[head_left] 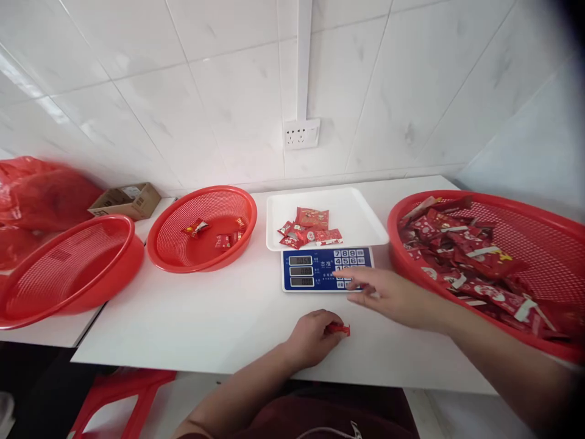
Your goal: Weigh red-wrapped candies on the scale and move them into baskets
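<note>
My left hand (pixel 316 337) is low over the white table, its fingers curled round a small red candy packet (pixel 339 330). One end of that packet sticks out past the fingers. My right hand (pixel 378 291) holds nothing; its fingers are apart in front of the keypad of a blue-fronted digital scale (pixel 327 286). Several red packets (pixel 315 217) lie on the white tray (pixel 361 213) of the scale, toward its left. To the right, a large red basket (pixel 521 204) holds a heap of red packets (pixel 479 259), with my right forearm across its near side.
On the left, a red basket (pixel 201 266) contains several small packets. Another red basket (pixel 86 299) stands farther left, tilted. Beyond it are a cardboard box (pixel 145 204) and red plastic bags (pixel 46 192). A wall socket (pixel 301 134) is behind the scale; a red stool (pixel 132 402) stands below.
</note>
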The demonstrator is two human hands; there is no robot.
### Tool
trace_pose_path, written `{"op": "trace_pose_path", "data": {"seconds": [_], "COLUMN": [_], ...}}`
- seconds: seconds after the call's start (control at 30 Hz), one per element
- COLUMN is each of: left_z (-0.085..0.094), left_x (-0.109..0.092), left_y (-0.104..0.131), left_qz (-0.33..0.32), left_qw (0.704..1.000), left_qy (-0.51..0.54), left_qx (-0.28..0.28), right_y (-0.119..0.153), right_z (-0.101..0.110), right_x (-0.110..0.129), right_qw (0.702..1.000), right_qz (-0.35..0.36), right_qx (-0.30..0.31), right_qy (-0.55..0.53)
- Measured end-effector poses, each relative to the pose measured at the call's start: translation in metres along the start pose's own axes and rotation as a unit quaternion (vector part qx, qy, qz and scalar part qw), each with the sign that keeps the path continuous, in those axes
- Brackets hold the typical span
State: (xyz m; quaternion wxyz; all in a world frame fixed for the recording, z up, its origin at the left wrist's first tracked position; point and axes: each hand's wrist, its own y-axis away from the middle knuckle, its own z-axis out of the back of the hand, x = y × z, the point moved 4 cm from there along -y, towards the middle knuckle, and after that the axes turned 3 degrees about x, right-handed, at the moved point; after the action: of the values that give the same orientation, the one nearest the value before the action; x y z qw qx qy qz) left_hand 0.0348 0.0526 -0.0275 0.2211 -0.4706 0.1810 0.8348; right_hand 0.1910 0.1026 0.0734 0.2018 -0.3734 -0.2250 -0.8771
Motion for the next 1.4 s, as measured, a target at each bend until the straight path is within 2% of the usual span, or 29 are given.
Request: {"op": "trace_pose_path", "data": {"seconds": [0.1,0.23,0.4,0.53,0.77,1.0,1.07,1.13,1.2,1.23,1.27,1.33,1.4], "left_z": [-0.001,0.0,0.004,0.004,0.002,0.004,0.006,0.01,0.013,0.013,0.014,0.013,0.012], "left_x": [0.002,0.006,0.007,0.005,0.007,0.002,0.003,0.005,0.005,0.005,0.003,0.0,-0.003], "left_y": [0.0,-0.001,-0.005,-0.007,-0.009,-0.008,-0.008,-0.008,-0.01,-0.01,-0.01,-0.008,-0.003], "left_qz": [0.03,0.065,0.065,0.062,0.078,0.071,0.069,0.066,0.063,0.064,0.066,0.073,0.078], "left_qw": [0.999,0.99,0.958,0.949,0.956,0.953,0.94,0.928,0.923,0.923,0.924,0.93,0.934], "left_qy": [0.026,0.115,0.27,0.302,0.275,0.292,0.331,0.36,0.373,0.373,0.368,0.354,0.341], "left_qx": [-0.008,-0.043,-0.067,-0.065,-0.071,-0.047,-0.048,-0.065,-0.078,-0.077,-0.074,-0.069,-0.077], "right_y": [0.012,0.008,-0.001,-0.003,0.0,-0.002,0.007,0.02,0.032,0.035,0.036,0.03,0.019], "right_z": [-0.038,-0.078,-0.099,-0.102,-0.103,-0.101,-0.089,-0.07,-0.051,-0.046,-0.044,-0.054,-0.071], "right_x": [-0.021,-0.043,-0.053,-0.054,-0.062,-0.058,-0.056,-0.054,-0.053,-0.052,-0.051,-0.05,-0.05], "right_qw": [0.995,0.968,0.961,0.957,0.953,0.932,0.898,0.831,0.763,0.752,0.759,0.795,0.816], "right_qz": [-0.025,-0.009,-0.005,-0.011,-0.025,-0.014,-0.009,0.038,0.118,0.151,0.172,0.168,0.139], "right_qx": [0.033,0.028,-0.005,0.007,-0.009,0.028,0.01,-0.039,-0.066,-0.052,-0.02,0.072,0.149], "right_qy": [-0.096,-0.248,-0.276,-0.289,-0.302,-0.362,-0.44,-0.554,-0.633,-0.64,-0.628,-0.578,-0.54]}}
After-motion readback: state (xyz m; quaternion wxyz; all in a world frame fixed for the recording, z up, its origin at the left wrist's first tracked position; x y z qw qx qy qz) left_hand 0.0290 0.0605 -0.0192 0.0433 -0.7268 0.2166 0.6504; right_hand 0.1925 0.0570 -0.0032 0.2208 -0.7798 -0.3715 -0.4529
